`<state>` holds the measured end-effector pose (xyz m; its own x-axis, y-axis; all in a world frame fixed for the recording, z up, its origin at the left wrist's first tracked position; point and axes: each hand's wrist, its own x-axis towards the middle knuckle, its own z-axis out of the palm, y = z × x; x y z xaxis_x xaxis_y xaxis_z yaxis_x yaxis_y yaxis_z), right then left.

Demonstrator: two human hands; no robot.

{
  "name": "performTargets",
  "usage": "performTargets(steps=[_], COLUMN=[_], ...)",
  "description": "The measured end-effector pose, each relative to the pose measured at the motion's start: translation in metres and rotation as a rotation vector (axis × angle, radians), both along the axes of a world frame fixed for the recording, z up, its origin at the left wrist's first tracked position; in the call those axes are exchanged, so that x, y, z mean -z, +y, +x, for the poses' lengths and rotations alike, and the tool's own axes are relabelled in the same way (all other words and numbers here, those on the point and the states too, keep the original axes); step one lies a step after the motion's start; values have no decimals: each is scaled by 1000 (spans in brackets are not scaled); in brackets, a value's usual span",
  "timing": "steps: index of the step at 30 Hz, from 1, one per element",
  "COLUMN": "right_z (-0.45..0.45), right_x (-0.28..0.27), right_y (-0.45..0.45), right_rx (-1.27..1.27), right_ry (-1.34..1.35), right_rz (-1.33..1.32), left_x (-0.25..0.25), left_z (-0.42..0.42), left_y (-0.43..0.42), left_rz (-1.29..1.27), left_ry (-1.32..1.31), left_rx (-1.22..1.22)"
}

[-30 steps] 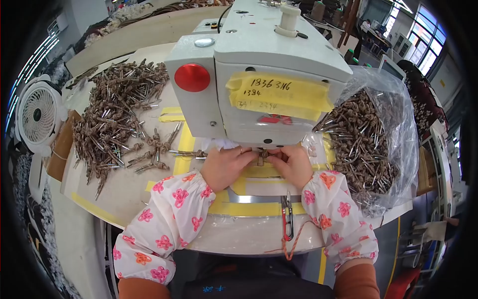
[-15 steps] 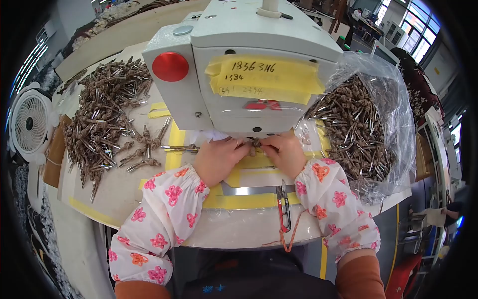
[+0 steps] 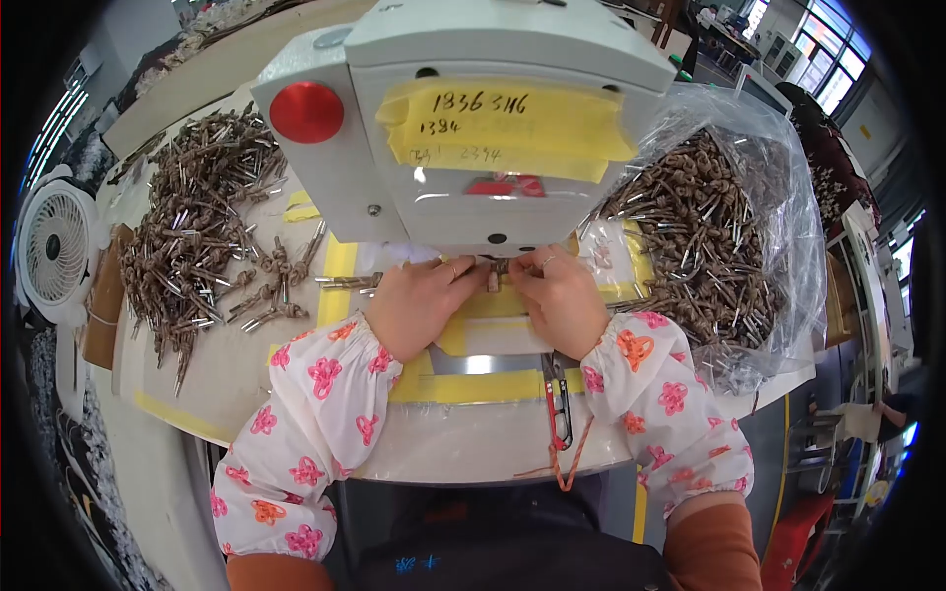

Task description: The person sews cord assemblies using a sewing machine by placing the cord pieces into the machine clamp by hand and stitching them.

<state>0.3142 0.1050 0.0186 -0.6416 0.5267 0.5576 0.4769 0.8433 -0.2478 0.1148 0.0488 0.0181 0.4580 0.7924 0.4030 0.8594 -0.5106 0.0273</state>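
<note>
A small brown knotted cord piece (image 3: 496, 275) lies under the head of the white sewing machine (image 3: 512, 69). My left hand (image 3: 419, 303) pinches it from the left, and my right hand (image 3: 560, 300) pinches it from the right, fingertips close together. The machine head partly covers the fingertips. Beside my left hand lies another brown cord piece with metal tips (image 3: 350, 283). Many similar pieces form a pile (image 3: 202, 217) on the left of the table, and more fill a clear plastic bag (image 3: 803, 217) on the right.
Red-handled thread snips (image 3: 558, 404) with an orange cord (image 3: 568, 473) lie at the table's front edge. A white fan (image 3: 57, 241) stands at the far left, beside a cardboard box (image 3: 106, 295). Yellow tape (image 3: 473, 387) marks the tabletop.
The view has shifted, so the machine appears larger and further up and left. Both hands stay at the cord piece under the machine head, with little change in their grip.
</note>
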Motion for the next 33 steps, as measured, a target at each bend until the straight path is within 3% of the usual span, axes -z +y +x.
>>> performTargets(steps=[2,3,4,11,19,22,28,32,33], right_z=[-3,-2,0,1,0,0,-2,5,3], right_x=[-3,0,2,-1,-2,5,1,16,17], right_y=[6,8,4,1,1,1,4,-18,-17], right_rx=[2,-8,-7,-35,-10,-6,37,32,43], right_ry=[-14,-13,-18,-22,-76,-38,-35,-41,-48], right_rz=[59,64,34,-6,8,38,74,-29,-13], left_x=[-1,-2,-5,-2,3,5,-1,-9,-8], left_z=[-1,-4,-5,-3,-8,-7,-4,-2,-2], left_y=[5,11,12,5,12,10,12,5,5], left_rz=[14,202,215,-2,179,39,178,-123,-94], left_ry=[-27,-29,-28,-93,-75,-74,-98,-128,-129], left_rx=[-33,33,24,-41,68,-3,27,-9,9])
